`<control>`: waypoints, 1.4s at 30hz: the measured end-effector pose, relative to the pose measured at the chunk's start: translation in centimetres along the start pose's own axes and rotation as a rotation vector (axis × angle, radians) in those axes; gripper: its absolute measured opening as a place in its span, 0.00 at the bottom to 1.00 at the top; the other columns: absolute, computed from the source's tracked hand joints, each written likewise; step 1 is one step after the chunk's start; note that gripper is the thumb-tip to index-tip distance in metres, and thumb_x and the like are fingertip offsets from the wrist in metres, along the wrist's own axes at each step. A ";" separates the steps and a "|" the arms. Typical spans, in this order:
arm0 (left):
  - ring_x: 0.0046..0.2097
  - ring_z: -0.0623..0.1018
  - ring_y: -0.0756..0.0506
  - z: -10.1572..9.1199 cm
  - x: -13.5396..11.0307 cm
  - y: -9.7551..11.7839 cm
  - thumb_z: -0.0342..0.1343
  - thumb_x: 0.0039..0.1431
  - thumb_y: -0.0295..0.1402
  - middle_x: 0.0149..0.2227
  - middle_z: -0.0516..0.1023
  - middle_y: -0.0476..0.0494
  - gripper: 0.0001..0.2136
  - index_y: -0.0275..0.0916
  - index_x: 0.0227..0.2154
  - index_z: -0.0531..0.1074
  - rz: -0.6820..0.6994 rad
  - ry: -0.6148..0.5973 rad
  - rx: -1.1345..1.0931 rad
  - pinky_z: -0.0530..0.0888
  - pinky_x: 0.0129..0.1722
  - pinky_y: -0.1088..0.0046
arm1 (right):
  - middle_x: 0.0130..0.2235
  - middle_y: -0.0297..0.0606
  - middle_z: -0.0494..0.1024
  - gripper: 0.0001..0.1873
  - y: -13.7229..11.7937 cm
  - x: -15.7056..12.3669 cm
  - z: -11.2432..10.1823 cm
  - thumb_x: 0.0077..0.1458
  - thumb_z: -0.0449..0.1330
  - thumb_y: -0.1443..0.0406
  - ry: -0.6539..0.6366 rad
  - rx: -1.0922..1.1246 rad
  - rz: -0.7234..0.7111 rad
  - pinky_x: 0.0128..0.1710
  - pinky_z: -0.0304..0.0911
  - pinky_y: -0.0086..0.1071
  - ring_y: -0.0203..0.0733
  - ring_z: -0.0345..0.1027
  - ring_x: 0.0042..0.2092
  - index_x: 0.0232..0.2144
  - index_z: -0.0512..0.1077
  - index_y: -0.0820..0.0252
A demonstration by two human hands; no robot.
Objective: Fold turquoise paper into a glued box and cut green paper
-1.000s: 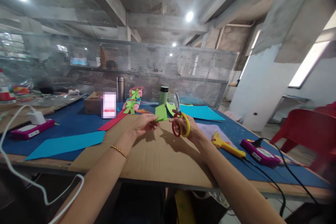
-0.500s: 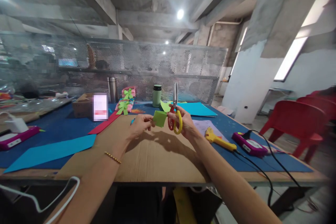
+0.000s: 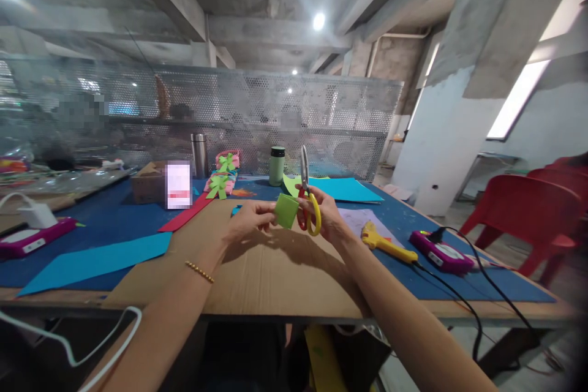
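Between my hands is a small square of green paper [image 3: 286, 211], held above the cardboard sheet [image 3: 275, 282]. My left hand [image 3: 250, 220] pinches its left edge. Scissors [image 3: 314, 214] with one red and one yellow handle loop are held in my right hand [image 3: 327, 211], blades together and pointing up. The right fingertips also reach the paper's right edge; whether they grip it is hard to tell. Larger green paper [image 3: 290, 184] lies behind the hands, partly hidden by the scissors and right hand.
A yellow glue gun [image 3: 390, 244] with a black cord and a purple power strip [image 3: 441, 252] lie at right. Blue card [image 3: 346, 190], a green bottle [image 3: 276, 166] and a steel flask [image 3: 199, 156] stand or lie behind. A blue strip [image 3: 98, 260] lies left.
The green square has turned and tilted, now showing a more diamond-like outline, and sits slightly further right. My left fingers have shifted on its edge. The scissors stay in my right hand.
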State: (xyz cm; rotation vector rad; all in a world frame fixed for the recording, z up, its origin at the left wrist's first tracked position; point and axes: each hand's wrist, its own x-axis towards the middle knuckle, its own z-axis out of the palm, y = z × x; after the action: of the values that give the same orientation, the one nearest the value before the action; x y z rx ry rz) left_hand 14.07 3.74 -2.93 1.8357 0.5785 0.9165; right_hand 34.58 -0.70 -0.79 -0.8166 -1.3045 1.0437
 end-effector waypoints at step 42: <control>0.26 0.74 0.52 -0.1 -0.3 0.7 0.63 0.55 0.41 0.29 0.77 0.44 0.14 0.33 0.34 0.76 -0.068 0.007 -0.253 0.69 0.29 0.74 | 0.15 0.24 0.66 0.15 1.6 0.7 -0.6 0.37 0.69 0.64 0.120 0.057 0.127 0.10 0.55 0.27 0.33 0.58 0.13 0.28 0.69 0.57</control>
State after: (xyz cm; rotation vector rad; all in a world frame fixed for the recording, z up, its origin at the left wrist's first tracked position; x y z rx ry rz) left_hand 13.77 3.27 -2.41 1.5780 0.5022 0.9069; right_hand 34.91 0.59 -2.05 -0.9140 -1.1284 1.1098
